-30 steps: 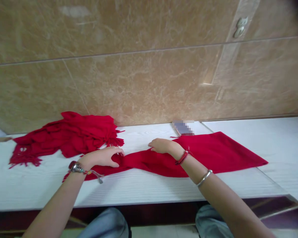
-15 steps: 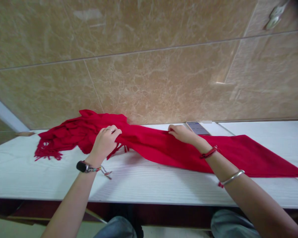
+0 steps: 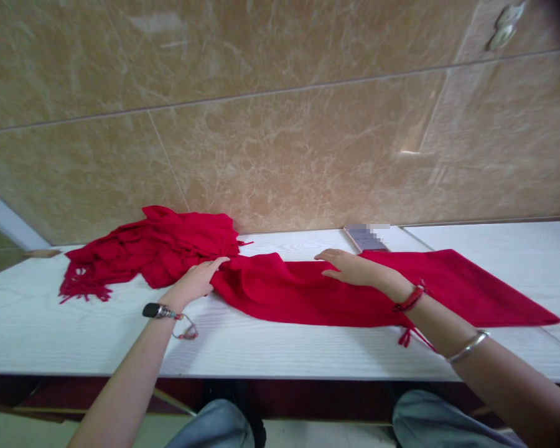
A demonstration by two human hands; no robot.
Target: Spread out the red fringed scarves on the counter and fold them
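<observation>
A long red scarf (image 3: 298, 298) lies along the white tabletop, folded to a point at its right end and rumpled towards its left end. My left hand (image 3: 196, 281) is at that left end, fingers closed on the cloth; its fingertips are partly hidden. My right hand (image 3: 357, 269) is open over the middle of the scarf, palm down with thumb and fingers apart. Beside my left hand, on its far side, sits a crumpled heap of red fringed cloth (image 3: 168, 242). Whether the heap and the scarf are joined cannot be seen.
A phone (image 3: 366, 239) rests behind the scarf, its lower edge close to the cloth. The narrow white table (image 3: 280, 354) runs along a brown marbled tile wall (image 3: 280, 155). My knees show below the front edge.
The scarf's left part has come nearer to me and away from the heap, and it lies lower. My left hand moved down with it. My right hand let go and spread its fingers.
</observation>
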